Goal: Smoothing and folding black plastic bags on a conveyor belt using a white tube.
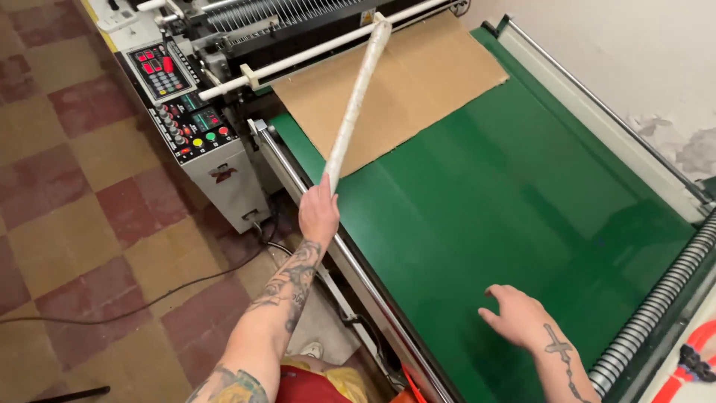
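Two hands are at work over a green conveyor belt [522, 201]. The left hand [318, 213] is clenched around the near end of a long white tube [356, 97], which slants up and away from it; the far end of the tube lies against a white bar [313, 52] that runs across the mouth of the machine. The right hand [516, 315] is released, fingers loosely spread, hovering just over the near part of the belt and grasping nothing.

A sheet of brown cardboard [418, 82] lies flat at the far end of the belt, close under the white bar. To the left stands a control panel [183, 97] with red, yellow and green buttons, and a black cable [149, 302] trails over the checked floor [67, 224].

As far as can be judged, the tube is in hand and raised to the bar but not yet laid down or seated anywhere; the rest of the belt carries nothing else.
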